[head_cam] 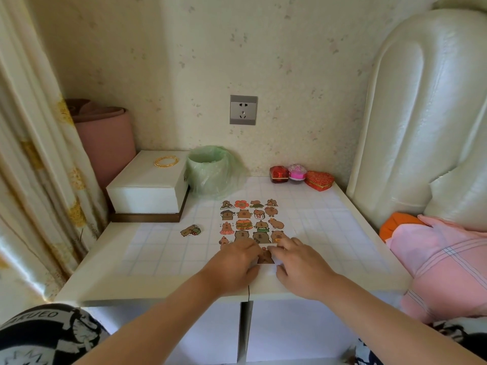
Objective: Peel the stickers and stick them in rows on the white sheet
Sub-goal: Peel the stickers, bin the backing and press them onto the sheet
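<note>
Your table top [329, 233] is smooth, with a faint sheen over its printed grid. The stickers [250, 219] look like printed paper, slightly glossy. You have a thin, translucent, crinkled plastic bag [210, 172] beside a smooth matt white box [147, 185]. The headboard [421, 114] is padded, glossy and leather-like. The curtain [39, 154] is cloth with a satin sheen; the pink blanket [448, 259] is matt cloth
</note>
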### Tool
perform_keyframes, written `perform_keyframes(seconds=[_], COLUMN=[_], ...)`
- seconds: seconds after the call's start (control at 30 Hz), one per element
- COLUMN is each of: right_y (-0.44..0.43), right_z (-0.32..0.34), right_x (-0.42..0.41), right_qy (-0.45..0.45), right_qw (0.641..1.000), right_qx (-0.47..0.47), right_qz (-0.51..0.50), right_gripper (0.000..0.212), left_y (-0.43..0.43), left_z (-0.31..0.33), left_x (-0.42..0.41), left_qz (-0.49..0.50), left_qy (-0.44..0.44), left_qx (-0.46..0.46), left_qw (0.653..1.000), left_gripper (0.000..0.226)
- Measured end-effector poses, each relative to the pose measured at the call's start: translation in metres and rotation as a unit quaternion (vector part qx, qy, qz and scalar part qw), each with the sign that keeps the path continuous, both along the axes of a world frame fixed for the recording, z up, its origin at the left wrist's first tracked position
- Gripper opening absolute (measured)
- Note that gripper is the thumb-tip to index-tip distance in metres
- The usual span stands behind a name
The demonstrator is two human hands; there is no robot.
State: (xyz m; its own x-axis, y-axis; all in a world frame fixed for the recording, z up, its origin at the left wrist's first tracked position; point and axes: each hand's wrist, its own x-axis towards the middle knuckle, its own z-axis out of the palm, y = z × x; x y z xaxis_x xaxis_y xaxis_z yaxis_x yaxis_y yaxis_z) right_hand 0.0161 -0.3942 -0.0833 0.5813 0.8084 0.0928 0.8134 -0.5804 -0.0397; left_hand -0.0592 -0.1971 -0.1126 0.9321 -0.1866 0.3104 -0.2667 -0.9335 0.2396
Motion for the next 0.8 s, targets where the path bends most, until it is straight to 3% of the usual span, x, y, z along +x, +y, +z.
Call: perform_keyframes(seconds=[0.1, 0.27, 0.5, 0.67, 0.8], right_y=[0.002, 0.004, 0.01, 0.012, 0.016], right_z=[-0.001, -0.001, -0.002, -0.001, 0.0], right_x=[0.0, 0.0, 0.006, 0.008, 0.008], right_qy=[-0.019, -0.025, 0.0, -0.002, 0.003], right_qw=[1.0, 1.0, 1.0, 0.999, 0.999], right_qx=[-0.012, 0.001, -0.017, -0.034, -0.034], right_qz=[0.008, 0.002, -0.014, -0.019, -0.026], right_gripper=[0.042, 0.041, 0.05, 0.048, 0.045], left_y=[-0.004, -0.009, -0.007, -0.001, -0.001], left_z=[-0.003, 0.002, -0.004, -0.01, -0.004], left_x=[0.003, 0.007, 0.008, 0.008, 0.006], left_qz=[0.033, 0.053, 0.064, 0.057, 0.054], left_qy=[0.009, 0.036, 0.003, -0.028, -0.025], left_qx=[0.067, 0.106, -0.004, 0.017, 0.079], left_qw=[0.997, 0.992, 0.998, 0.998, 0.995], left_gripper=[0.05, 0.064, 0.06, 0.047, 0.055])
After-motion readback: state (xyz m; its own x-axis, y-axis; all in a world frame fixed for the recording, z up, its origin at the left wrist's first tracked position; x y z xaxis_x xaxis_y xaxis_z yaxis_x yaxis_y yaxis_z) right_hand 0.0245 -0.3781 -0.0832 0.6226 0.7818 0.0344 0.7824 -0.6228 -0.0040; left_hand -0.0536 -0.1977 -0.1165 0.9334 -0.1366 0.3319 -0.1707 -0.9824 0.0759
